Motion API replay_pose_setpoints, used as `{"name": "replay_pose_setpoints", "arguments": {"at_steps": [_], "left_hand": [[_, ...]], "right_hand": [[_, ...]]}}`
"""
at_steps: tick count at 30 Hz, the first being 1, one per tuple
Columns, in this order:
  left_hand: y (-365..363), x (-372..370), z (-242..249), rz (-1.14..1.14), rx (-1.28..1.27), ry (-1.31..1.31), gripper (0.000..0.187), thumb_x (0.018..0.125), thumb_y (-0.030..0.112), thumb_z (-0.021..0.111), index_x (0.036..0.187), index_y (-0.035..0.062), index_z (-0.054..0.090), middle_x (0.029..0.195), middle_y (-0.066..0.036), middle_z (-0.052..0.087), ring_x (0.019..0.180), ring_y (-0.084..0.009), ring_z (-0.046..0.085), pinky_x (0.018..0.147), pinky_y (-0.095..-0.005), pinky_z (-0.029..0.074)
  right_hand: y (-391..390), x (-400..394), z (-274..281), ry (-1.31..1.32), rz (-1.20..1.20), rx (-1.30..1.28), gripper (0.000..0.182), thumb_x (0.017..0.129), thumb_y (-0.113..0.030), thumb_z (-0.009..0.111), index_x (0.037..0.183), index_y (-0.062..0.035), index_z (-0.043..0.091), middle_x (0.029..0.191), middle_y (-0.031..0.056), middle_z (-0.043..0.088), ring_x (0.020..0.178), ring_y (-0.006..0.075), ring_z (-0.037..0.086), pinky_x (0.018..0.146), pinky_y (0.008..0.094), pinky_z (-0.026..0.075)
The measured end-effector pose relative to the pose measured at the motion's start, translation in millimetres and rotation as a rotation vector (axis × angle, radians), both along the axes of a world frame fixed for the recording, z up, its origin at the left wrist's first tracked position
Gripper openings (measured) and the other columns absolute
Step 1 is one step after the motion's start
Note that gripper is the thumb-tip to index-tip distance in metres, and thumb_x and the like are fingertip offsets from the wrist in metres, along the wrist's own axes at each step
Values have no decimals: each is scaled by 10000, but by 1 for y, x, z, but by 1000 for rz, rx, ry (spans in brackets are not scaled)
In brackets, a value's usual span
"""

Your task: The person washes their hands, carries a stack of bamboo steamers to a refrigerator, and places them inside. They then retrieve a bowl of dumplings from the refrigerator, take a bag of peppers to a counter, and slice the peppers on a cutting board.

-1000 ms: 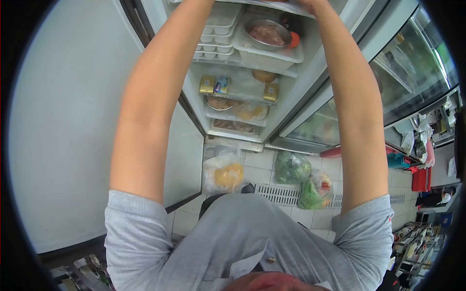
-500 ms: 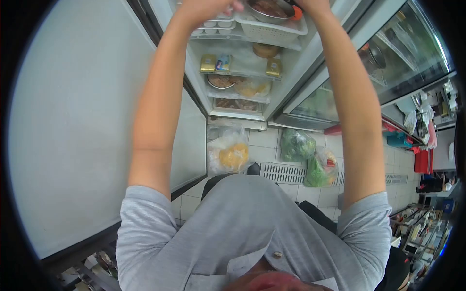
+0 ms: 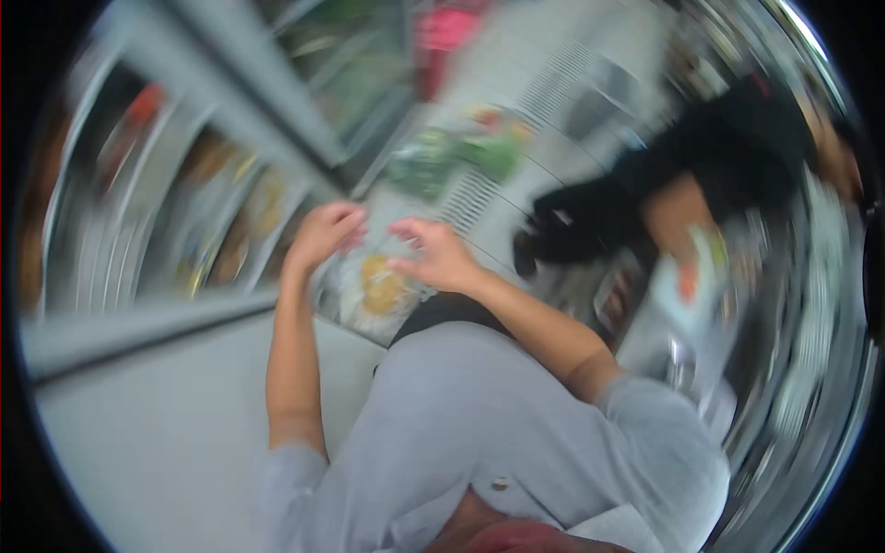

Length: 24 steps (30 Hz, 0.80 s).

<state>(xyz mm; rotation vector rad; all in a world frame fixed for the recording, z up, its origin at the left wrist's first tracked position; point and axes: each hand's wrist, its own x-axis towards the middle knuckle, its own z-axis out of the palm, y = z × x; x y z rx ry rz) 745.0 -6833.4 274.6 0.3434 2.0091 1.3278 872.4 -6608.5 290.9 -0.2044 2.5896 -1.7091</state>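
Note:
My left hand (image 3: 324,238) hangs in the air with its fingers loosely bent and nothing in them. Facing it, my right hand (image 3: 435,252) is also open, thumb and fingers apart. Below both hands, on the floor, lies a clear plastic bag with something yellow inside (image 3: 380,284), partly covered by my right hand. The open fridge (image 3: 138,166), smeared by motion, stands to the left with food on its shelves. What lies on each shelf is too blurred to name.
Bags of green vegetables (image 3: 424,164) lie on the tiled floor beside a drain grate (image 3: 468,203). At the right, a co-worker in black (image 3: 636,198) stands near blurred counters. The fridge door (image 3: 175,396) is at lower left, and a pink container (image 3: 447,29) is farther off.
My view has swung to the right, so the fridge now sits at left. Both hands have come down from the upper shelf and the metal pan there, and are now empty.

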Motion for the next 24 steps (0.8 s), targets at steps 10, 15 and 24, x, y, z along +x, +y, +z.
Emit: {"name": "replay_pose_setpoints", "arguments": {"at_steps": [10, 15, 24], "left_hand": [[263, 182, 44, -892, 131, -222, 412, 1025, 302, 553, 1309, 4, 581, 1111, -84, 687, 967, -145, 654, 798, -284, 510], [367, 300, 24, -1315, 113, -44, 486, 1011, 330, 579, 1370, 5, 536, 1210, -131, 661, 1074, -203, 652, 901, -309, 505], [474, 486, -55, -1730, 60, -35, 990, 873, 634, 652, 1487, -85, 358, 1511, -284, 406, 1411, -353, 407, 1148, -400, 343]], "right_hand": [[146, 266, -76, -230, -959, -207, 598, 720, -225, 871, 1202, 37, 635, 1114, 193, 705, 1038, 275, 690, 921, 367, 544], [122, 415, -104, -355, -1420, -342, 547, 726, -237, 880, 1147, 38, 666, 1042, 162, 725, 960, 228, 700, 865, 341, 560], [61, 539, -63, -558, -2123, -107, 617, 696, -180, 914, 1170, 42, 586, 978, 111, 684, 882, 162, 667, 783, 302, 555]]}}
